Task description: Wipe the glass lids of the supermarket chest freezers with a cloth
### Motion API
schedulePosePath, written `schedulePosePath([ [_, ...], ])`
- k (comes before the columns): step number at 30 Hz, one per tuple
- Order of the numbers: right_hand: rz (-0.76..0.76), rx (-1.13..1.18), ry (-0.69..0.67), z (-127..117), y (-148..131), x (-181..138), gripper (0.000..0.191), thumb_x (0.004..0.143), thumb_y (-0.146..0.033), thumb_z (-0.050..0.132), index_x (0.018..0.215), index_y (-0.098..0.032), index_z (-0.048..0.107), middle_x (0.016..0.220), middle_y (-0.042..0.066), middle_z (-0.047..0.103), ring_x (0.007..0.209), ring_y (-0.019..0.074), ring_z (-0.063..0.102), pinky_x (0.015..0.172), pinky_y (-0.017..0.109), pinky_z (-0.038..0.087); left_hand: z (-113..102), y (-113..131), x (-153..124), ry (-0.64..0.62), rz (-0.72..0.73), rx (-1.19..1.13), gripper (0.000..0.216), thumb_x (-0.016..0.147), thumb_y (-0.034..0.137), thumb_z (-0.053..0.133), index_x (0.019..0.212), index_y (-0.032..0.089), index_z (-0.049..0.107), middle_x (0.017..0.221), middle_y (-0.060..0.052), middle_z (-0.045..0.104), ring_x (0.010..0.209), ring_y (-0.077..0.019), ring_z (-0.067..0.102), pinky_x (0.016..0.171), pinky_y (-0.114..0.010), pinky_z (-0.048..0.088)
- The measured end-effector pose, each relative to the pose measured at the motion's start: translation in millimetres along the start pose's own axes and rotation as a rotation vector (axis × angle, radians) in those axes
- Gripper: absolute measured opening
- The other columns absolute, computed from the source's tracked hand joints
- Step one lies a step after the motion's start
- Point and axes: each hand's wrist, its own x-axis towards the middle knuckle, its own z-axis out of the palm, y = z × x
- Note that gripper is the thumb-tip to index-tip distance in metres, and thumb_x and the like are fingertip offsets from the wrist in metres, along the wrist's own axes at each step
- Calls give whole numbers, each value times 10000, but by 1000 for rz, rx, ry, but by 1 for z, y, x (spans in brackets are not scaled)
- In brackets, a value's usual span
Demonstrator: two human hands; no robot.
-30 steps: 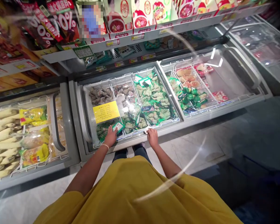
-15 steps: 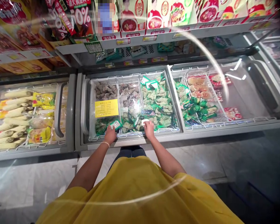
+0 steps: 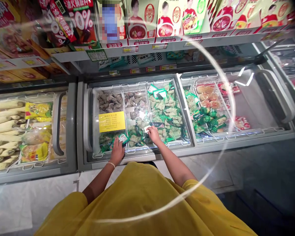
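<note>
My left hand point(image 3: 117, 150) lies at the front of the middle chest freezer point(image 3: 81, 131), fingers stretched flat with the tips on a green-and-white packet point(image 3: 123, 138) below a yellow notice point(image 3: 112, 121). My right hand point(image 3: 154, 134) reaches further in over the green wrapped packets point(image 3: 170, 114) and pinches a small white piece point(image 3: 147, 128) that I cannot make out. White wire dividers split the freezer into bins of grey-brown and green wrapped packets.
A freezer with corn cobs and yellow bags point(image 3: 19, 131) stands at the left. Another freezer point(image 3: 260, 98) at the right holds green, red and tan packs. Shelves of boxed goods point(image 3: 162, 19) hang above. Pale floor tiles lie below.
My right hand has moved from the freezer's front rim forward and slightly left over the green packets, carrying the small white piece. My left hand has stayed by the green-and-white packet.
</note>
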Motion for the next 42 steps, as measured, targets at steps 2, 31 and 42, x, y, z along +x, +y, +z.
schedulePosePath([
  [2, 36, -6, 43, 6, -6, -3, 309, 899, -79, 512, 1082, -201, 730, 1090, 98, 601, 1014, 264, 499, 923, 336, 396, -3, 5, 12, 6, 57, -3, 509, 929, 230, 530, 1426, 126, 493, 1652, -188, 285, 1567, -346, 164, 1243, -541, 272],
  [31, -141, -54, -16, -4, 17, 7, 324, 953, -103, 434, 1108, -230, 689, 1088, 101, 593, 1006, 284, 486, 909, 364, 408, -8, 101, 116, -31, 22, -90, 865, 829, 360, 737, 1574, 172, 341, 1684, -195, 208, 1558, -390, 165, 1234, -539, 237],
  [42, -104, -55, 3, -38, -8, 180, 329, 916, -95, 458, 1108, -195, 705, 1069, 113, 593, 1011, 272, 486, 940, 352, 390, -30, 89, 186, -52, -59, -120, 903, 802, 388, 767, 1579, 185, 352, 1692, -161, 211, 1559, -398, 157, 1245, -514, 225],
])
